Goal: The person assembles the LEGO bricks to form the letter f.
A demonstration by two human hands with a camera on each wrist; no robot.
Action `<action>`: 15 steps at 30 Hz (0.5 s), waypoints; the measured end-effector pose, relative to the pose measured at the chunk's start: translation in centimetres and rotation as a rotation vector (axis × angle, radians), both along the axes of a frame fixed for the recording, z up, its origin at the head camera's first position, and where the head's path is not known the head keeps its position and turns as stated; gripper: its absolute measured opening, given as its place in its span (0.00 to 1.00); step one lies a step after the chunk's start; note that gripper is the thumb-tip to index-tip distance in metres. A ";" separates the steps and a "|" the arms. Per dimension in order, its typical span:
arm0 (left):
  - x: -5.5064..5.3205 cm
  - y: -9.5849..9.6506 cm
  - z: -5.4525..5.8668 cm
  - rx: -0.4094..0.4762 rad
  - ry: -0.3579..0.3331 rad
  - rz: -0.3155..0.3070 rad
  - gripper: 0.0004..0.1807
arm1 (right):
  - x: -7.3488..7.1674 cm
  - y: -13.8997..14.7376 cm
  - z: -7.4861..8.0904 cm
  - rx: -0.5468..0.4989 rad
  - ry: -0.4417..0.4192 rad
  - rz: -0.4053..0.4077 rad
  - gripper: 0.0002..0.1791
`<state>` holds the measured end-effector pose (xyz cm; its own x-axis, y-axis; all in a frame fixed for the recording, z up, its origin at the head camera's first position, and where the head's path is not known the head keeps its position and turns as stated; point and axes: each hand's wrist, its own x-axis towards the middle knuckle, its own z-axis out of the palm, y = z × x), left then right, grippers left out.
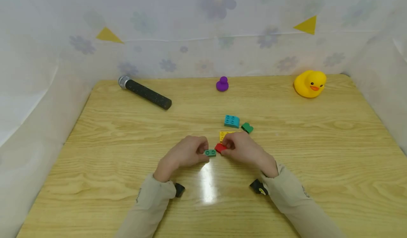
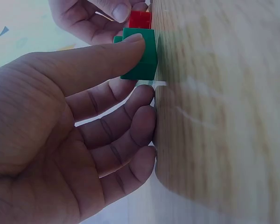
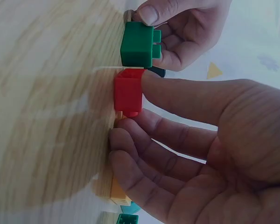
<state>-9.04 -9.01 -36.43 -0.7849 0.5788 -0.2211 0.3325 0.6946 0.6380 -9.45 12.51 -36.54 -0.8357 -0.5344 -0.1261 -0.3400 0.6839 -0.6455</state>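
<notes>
My left hand (image 1: 187,152) pinches a small green toy brick (image 1: 210,153) between thumb and forefinger. The brick's studs face up, and its base is at the tabletop. Close on its right, my right hand (image 1: 243,148) holds a red toy brick (image 3: 129,94) by thumb and fingers. In the right wrist view the red brick looks turned on its side, with a stud pointing away from the green brick. A narrow gap separates the two bricks there. Just beyond the right hand lies a yellow brick (image 1: 224,135), partly covered by that hand's fingers.
A blue brick (image 1: 231,121) and another green brick (image 1: 247,127) lie behind the hands. Along the table's back are a black microphone (image 1: 147,93), a small purple duck (image 1: 222,85) and a big yellow duck (image 1: 310,84). A flowered white curtain (image 1: 190,25) hangs behind.
</notes>
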 end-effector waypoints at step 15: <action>0.0 -0.2 -0.1 0.003 0.016 -0.020 0.10 | 0.2 -0.2 0.4 0.039 0.001 0.004 0.08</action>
<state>-9.04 -9.22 -36.49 -0.7764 0.5953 -0.2069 0.3566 0.6856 0.6346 -9.30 12.34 -36.11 -0.8338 -0.5323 -0.1463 -0.3429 0.7071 -0.6184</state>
